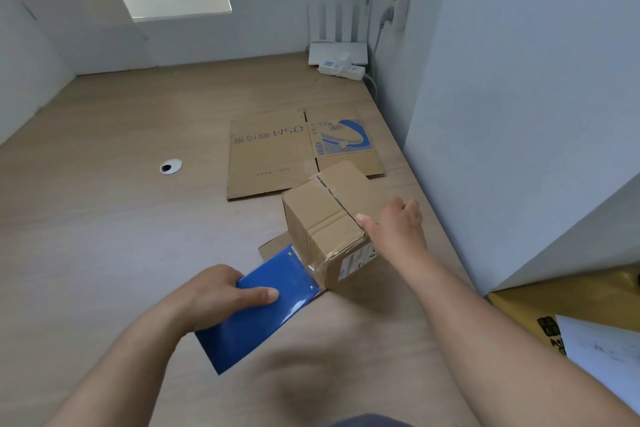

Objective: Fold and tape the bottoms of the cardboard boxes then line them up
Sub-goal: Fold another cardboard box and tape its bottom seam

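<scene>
A small brown cardboard box (322, 215) stands on the wooden desk (121, 211) with its folded bottom flaps facing up. Clear tape runs down its near side to the blue tape dispenser (256, 308), whose front edge touches the box's lower corner. My left hand (214, 291) grips the dispenser, thumb lying on its top. My right hand (398, 229) presses on the box's right top edge, thumb on the flaps. Behind the box lies a flattened printed cardboard box (277, 156).
A white wall (519, 114) rises close on the right. A router and power strip (341, 61) sit in the far corner. A round cable hole (170, 166) is in the desk at left. A yellow-brown box with a white sheet (588, 322) lies at near right.
</scene>
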### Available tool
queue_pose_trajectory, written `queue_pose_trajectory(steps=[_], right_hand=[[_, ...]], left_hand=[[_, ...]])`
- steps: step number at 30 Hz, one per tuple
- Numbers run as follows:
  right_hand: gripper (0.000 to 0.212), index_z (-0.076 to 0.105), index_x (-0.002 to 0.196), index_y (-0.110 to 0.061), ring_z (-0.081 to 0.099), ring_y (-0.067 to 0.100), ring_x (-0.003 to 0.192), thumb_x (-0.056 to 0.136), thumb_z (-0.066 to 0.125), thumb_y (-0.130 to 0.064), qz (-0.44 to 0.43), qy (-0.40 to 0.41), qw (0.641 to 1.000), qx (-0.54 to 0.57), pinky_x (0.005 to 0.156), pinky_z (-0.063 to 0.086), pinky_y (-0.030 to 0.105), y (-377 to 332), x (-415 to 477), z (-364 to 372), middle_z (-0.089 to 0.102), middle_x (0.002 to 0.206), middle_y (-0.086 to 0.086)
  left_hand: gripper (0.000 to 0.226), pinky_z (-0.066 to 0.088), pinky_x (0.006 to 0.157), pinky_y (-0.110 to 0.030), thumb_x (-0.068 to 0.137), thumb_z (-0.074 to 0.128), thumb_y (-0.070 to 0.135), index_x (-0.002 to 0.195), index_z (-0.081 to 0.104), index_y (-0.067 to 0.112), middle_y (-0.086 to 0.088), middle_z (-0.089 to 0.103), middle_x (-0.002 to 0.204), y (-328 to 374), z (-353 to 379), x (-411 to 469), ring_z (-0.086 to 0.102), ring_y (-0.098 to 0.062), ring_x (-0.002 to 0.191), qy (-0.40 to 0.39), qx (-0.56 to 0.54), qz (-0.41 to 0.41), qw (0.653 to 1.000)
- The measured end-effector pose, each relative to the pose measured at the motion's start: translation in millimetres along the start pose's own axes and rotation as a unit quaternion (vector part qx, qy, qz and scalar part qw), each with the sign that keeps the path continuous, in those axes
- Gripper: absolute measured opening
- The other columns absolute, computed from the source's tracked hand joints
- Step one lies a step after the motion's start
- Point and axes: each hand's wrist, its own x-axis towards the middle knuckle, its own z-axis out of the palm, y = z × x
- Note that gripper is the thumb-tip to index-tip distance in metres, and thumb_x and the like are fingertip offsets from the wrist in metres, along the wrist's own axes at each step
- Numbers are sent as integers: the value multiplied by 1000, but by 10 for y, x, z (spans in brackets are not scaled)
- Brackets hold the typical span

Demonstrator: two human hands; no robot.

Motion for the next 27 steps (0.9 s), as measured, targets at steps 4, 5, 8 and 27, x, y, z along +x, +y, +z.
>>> queue_pose_trajectory(steps=[4, 5, 8, 27], right_hand=[[71, 35, 133, -1, 35, 33, 126, 87, 58, -51, 3, -3, 1000, 6, 104, 32, 40, -9, -16, -1, 35, 135, 18], [72, 35, 133, -1, 35, 33, 126, 87, 58, -51, 6, -4, 1000, 8, 104, 33, 40, -10, -10, -1, 34, 135, 17], [73, 34, 133, -1, 36, 33, 125, 87, 58, -51, 4, -5, 1000, 8, 103, 34, 40, -27, -29, -24, 35, 135, 18], [87, 45, 133, -13, 47, 30, 122, 76, 44, -79, -49, 57, 981, -180, 97, 33, 40, 12, -210, -28, 54, 131, 12]], left_hand=[[47, 39, 61, -26, 80, 61, 60, 83, 62, 13, -3, 65, 84, 163, 135, 109, 62, -17, 74, 49, 69, -26, 996], [45, 39, 61, -26, 80, 60, 60, 80, 59, 15, -1, 63, 83, 216, 149, 137, 60, -16, 74, 62, 100, -27, 993], [38, 40, 62, -26, 83, 56, 57, 79, 51, 19, 4, 56, 79, 350, 159, 212, 56, -12, 73, 119, 209, -33, 970], [37, 39, 76, -26, 95, 43, 48, 116, 51, 18, 3, 65, 109, -695, 297, 574, 62, -16, 98, 292, 372, -20, 881]])
